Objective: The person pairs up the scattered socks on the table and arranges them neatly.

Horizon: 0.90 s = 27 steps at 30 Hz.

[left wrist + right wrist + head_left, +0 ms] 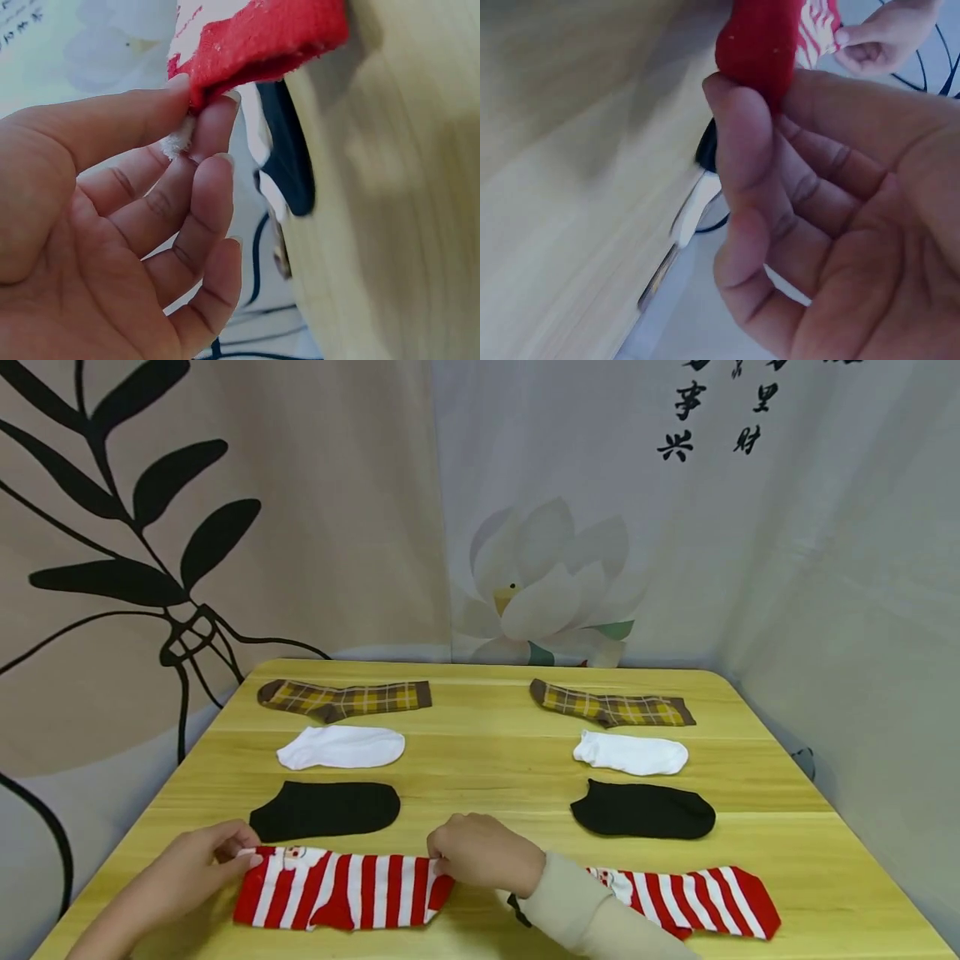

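A red-and-white striped sock point(348, 885) is stretched sideways between both hands at the front of the table. My left hand point(191, 868) pinches the cuff between thumb and index finger; in the left wrist view the red cuff point(270, 45) gapes a little and the other fingers curl loosely. At the opposite end, my right hand point(480, 852) pinches the red toe point(757, 45). A matching striped sock point(697, 897) lies to the right, its cuff end partly hidden by my right sleeve point(592, 910).
Behind the held sock lie a black sock point(330, 810), a white sock point(345, 747) and a brown-yellow plaid sock point(352, 700). A matching right-hand column holds black point(645, 810), white point(633, 753) and plaid point(615, 706) socks. A printed curtain point(360, 527) hangs beyond the wooden table point(487, 760).
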Tool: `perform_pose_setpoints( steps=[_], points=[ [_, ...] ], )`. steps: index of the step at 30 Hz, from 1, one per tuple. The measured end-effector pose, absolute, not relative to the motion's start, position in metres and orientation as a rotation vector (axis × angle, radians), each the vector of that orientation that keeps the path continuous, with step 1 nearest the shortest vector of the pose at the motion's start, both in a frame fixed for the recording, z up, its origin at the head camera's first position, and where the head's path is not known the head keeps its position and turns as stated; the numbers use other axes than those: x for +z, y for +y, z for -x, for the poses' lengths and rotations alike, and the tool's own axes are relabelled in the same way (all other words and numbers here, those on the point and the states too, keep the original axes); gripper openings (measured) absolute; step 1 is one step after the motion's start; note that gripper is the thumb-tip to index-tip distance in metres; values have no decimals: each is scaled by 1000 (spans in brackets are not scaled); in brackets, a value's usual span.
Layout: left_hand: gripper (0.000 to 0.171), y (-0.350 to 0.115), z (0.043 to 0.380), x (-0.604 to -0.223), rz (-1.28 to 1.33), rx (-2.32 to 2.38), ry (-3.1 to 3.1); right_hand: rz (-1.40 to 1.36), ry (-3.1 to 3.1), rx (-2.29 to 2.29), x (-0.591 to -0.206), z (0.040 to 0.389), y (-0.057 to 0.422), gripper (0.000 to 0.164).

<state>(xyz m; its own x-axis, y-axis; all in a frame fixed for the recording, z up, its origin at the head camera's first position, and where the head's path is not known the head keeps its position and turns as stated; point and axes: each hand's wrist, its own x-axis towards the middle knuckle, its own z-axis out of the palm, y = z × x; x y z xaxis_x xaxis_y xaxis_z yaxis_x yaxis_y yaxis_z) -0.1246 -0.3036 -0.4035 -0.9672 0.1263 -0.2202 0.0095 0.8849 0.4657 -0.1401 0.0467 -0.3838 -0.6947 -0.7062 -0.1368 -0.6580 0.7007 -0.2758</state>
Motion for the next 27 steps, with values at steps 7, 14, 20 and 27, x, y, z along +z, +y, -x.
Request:
perform_pose_setpoints(
  steps=[7,14,20,27],
  points=[
    [9,-283,121,-395,-236,747,2813,1059,2714,-302,-382,147,74,5],
    [10,-253,124,-389,-344,881,2750,1038,2711,-332,-386,155,108,7],
    [11,-226,125,-390,-404,954,2686,981,2649,-396,-385,157,136,10],
    [9,-195,129,-394,-462,955,2618,841,2576,-428,-386,158,162,15]
  ],
)
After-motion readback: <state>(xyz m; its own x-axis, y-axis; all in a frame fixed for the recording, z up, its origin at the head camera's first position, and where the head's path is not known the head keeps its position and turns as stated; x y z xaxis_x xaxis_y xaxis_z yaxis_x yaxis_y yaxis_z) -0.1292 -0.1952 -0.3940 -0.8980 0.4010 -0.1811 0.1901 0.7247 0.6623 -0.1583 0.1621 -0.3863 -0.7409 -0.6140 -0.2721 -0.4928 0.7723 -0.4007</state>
